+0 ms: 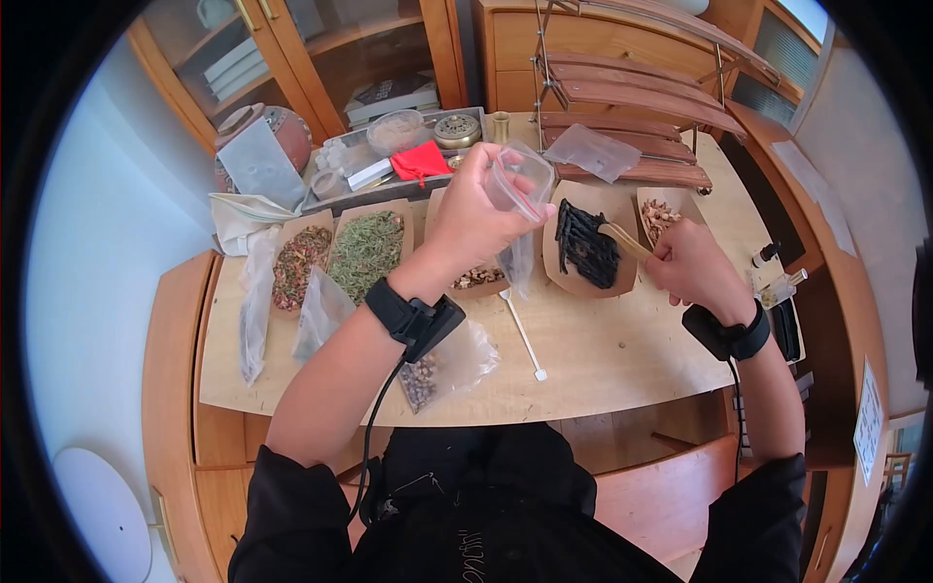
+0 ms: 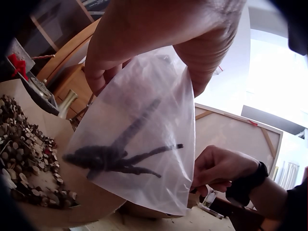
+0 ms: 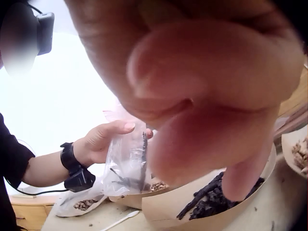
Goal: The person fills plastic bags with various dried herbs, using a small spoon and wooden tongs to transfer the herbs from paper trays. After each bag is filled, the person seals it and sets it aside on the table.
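My left hand (image 1: 466, 219) grips a clear plastic bag (image 2: 144, 120) near its top, and its mouth gapes wide in the head view. Several dark, twig-like dried pieces (image 2: 115, 159) lie at the bottom of the bag. Between the fingers of my right hand (image 1: 692, 262) are slim wooden tongs (image 1: 625, 239). Their tips reach over the right edge of a brown paper tray (image 1: 625, 275) heaped with black dried sticks (image 1: 586, 243). In the right wrist view my fingers hide the tongs.
Other paper trays hold green herb (image 1: 367, 248), dried petals (image 1: 301, 267), small slices (image 1: 478, 276) and pale chips (image 1: 659, 219). A white spoon (image 1: 525, 335) and a bag of round brown pieces (image 1: 420, 381) lie in front. Behind stands a slatted wooden rack (image 1: 632, 92).
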Tool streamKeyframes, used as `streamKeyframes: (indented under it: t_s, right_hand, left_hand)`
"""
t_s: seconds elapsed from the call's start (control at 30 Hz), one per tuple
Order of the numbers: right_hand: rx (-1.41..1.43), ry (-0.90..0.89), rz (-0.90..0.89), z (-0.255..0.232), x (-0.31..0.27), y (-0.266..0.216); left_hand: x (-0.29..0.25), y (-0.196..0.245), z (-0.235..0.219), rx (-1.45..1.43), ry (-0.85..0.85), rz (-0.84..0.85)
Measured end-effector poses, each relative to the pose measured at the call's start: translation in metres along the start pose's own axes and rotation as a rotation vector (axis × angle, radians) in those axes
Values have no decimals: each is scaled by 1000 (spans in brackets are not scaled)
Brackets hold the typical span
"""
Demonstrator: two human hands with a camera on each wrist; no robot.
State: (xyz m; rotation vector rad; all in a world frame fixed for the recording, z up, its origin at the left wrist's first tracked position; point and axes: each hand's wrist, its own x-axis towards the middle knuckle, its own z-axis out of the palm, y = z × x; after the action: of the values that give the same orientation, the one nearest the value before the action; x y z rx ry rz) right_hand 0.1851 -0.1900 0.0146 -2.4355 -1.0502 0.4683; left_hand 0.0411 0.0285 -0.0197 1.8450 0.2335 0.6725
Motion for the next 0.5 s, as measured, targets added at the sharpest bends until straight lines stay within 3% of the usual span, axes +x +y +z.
streamKeyframes:
  t_s: [0.2, 0.3, 0.37, 0.5]
  right_hand:
    - [168, 81, -20, 0, -16, -5]
    - [391, 160, -69, -2, -29, -21]
    - [629, 255, -234, -1, -36, -36]
    - [708, 282, -429, 8, -31, -57]
  left_hand:
    - [-1, -1, 3, -24, -12, 15]
    - [-2, 2, 4, -3, -47, -49]
    - [-1, 1, 8, -1, -47, -17]
    - [2, -2, 13, -1, -4, 31]
